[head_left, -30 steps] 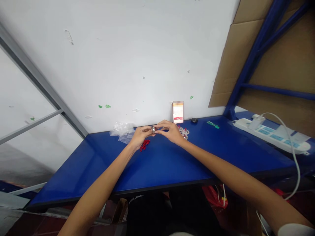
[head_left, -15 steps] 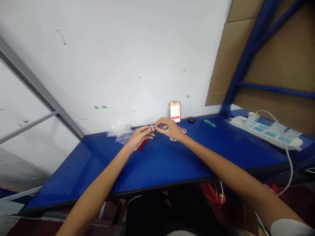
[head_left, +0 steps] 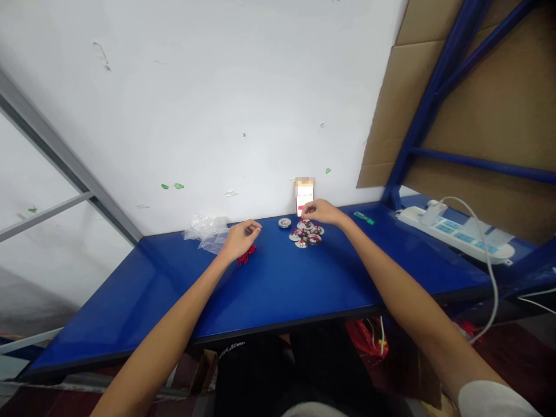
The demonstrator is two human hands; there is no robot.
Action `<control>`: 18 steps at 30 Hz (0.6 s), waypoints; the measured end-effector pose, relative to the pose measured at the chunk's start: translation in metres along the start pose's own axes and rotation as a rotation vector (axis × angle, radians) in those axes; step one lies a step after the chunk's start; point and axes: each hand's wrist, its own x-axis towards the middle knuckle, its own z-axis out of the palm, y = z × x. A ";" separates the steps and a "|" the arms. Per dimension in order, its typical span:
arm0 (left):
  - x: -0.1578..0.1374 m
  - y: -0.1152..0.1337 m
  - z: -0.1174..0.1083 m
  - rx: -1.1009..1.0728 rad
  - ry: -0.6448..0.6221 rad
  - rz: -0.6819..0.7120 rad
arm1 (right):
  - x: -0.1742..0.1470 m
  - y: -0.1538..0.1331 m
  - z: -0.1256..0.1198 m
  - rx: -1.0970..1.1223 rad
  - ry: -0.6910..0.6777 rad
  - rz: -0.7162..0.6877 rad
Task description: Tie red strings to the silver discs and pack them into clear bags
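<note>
My left hand (head_left: 244,238) hovers above a bundle of red cords (head_left: 246,255), its thumb and fingers apart with nothing between them. Further right, my right hand (head_left: 324,212) is over a pile of round silvery metal discs (head_left: 313,238) with red cords on them. Its thumb and fingertips are pinched at the red cord of a disc (head_left: 305,225) at the back of the pile; the exact grip is partly hidden. Between my hands a single metal disc (head_left: 284,222) lies apart from the pile.
Crumpled clear plastic bags (head_left: 207,230) lie left of my left hand. A lit phone (head_left: 304,192) leans on the wall behind the discs. To the right are a small green item (head_left: 364,218) and a white power strip (head_left: 456,234) with a cable, all on the blue table (head_left: 278,295).
My hands have parted. The left let go of the metal piece both were holding and drew slightly left; the right moved right to the pile, uncovering the discs.
</note>
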 end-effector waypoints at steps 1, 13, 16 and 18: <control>0.000 0.000 0.000 0.011 -0.001 0.012 | 0.000 0.001 0.001 0.005 0.009 -0.001; 0.000 -0.001 -0.001 0.140 -0.012 0.120 | 0.002 0.000 0.026 -0.133 0.077 -0.051; 0.000 0.000 -0.002 0.226 -0.020 0.131 | 0.002 -0.006 0.039 -0.229 0.171 -0.138; 0.000 0.002 -0.004 0.275 -0.015 0.138 | 0.001 -0.010 0.051 -0.308 0.205 -0.219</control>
